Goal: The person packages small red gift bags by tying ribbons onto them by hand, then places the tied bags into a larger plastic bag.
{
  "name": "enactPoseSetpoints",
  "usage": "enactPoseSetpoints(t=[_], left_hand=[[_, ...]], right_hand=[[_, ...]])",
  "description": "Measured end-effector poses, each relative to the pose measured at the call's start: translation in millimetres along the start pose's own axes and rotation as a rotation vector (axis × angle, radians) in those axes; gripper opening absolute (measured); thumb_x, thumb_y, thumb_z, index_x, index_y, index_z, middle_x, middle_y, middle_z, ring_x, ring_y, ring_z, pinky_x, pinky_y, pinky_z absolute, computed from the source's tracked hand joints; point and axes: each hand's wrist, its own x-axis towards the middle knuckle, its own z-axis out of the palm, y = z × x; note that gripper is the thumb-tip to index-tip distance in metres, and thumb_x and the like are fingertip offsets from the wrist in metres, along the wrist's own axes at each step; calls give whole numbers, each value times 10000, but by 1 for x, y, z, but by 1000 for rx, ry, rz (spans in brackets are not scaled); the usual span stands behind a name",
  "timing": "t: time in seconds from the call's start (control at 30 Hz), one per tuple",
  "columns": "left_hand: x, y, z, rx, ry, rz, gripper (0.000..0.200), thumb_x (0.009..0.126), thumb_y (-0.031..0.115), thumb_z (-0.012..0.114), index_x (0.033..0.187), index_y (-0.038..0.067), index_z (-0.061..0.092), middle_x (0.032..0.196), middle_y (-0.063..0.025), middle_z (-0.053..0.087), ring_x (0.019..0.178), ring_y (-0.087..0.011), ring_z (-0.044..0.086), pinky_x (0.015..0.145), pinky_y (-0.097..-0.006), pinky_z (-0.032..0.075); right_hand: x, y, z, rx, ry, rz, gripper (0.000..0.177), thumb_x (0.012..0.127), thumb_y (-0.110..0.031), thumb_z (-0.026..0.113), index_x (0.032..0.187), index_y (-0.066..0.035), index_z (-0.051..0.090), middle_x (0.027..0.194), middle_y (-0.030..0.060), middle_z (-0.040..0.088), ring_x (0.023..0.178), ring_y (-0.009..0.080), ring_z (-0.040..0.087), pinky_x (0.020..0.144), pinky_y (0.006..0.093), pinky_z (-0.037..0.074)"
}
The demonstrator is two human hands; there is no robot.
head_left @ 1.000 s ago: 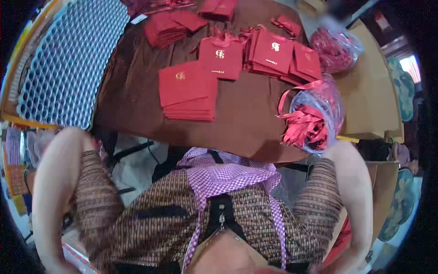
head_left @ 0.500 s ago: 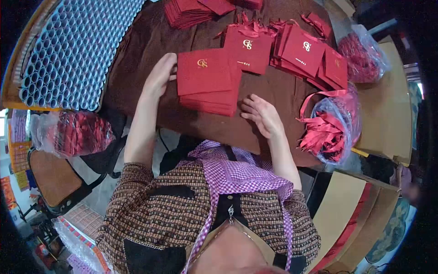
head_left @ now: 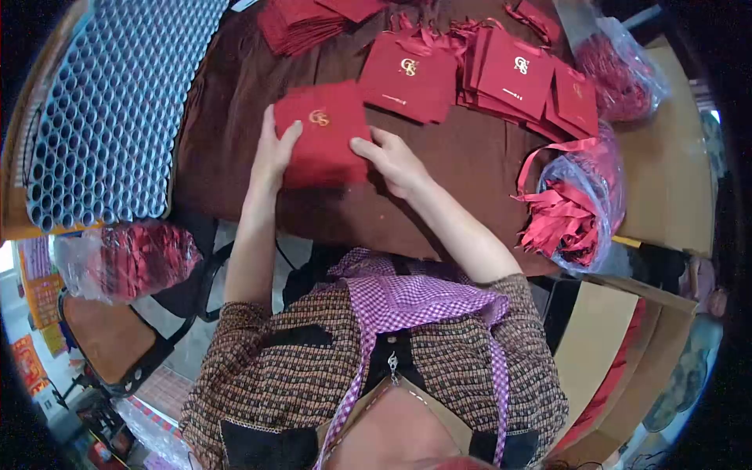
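Note:
A neat stack of flat red gift bags (head_left: 325, 141) with a gold monogram is between my hands over the brown cloth. My left hand (head_left: 274, 149) grips its left side, thumb on top. My right hand (head_left: 395, 162) is closed on the right edge, thumb also on the upper face. The lower edge of the stack is blurred by motion. Just beyond it lie more red bags with ribbon handles (head_left: 407, 78), and to their right is a fanned pile of similar bags (head_left: 513, 74).
A large rack of pale blue tubes (head_left: 117, 110) stands at left. Plastic bags of red ribbons are at right (head_left: 560, 223), far right (head_left: 619, 78) and left (head_left: 145, 254). Another red pile (head_left: 298, 23) lies at the back. A cardboard box (head_left: 666, 172) borders the table.
Both hands have closed on the stack, which was fanned out and is now squared up. It has moved left, and the right hand has come up and left to reach it.

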Motion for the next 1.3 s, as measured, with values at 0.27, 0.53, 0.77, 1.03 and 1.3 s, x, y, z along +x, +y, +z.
enactPoseSetpoints(t=[0.27, 0.53, 0.77, 1.03, 1.3], left_hand=[[25, -8, -26, 289, 257, 23, 726, 864, 271, 543, 1385, -23, 131, 1391, -264, 245, 1284, -319, 281, 1046, -357, 240], [31, 34, -36, 932, 295, 541, 585, 865, 341, 525, 1317, 21, 336, 1340, -263, 321, 1230, -395, 327, 1019, -440, 267], [63, 42, -11, 1231, -33, 507, 623, 842, 436, 519, 1295, 35, 370, 1320, -219, 379, 1216, -381, 353, 967, -491, 313], [55, 48, -6, 1294, -104, 395, 555, 851, 418, 513, 1246, 35, 436, 1173, -190, 534, 1080, -362, 508, 884, -479, 379], [62, 40, -6, 1296, -45, 435, 484, 846, 358, 542, 1206, 39, 488, 1200, -183, 516, 1089, -349, 502, 872, -490, 387]], right_hand=[[25, -15, 19, -402, 164, -262, 578, 853, -289, 553, 1256, 91, 386, 1227, 222, 490, 1131, 258, 479, 957, 311, 361], [-14, 6, -33, -1165, 402, -716, 465, 804, -200, 596, 1181, 36, 461, 1240, 228, 442, 1179, 384, 388, 990, 444, 321], [26, -12, -76, -1934, 403, -760, 539, 806, -178, 495, 1320, -93, 359, 1391, 167, 307, 1290, 370, 264, 1049, 511, 205], [23, -31, -117, -1921, 418, -829, 514, 796, -103, 447, 1306, -91, 381, 1378, 147, 335, 1280, 344, 286, 1043, 486, 226], [-66, -26, -128, -1724, 477, -838, 377, 707, -41, 523, 1083, -61, 550, 1175, 126, 522, 1162, 270, 447, 1003, 458, 294]])
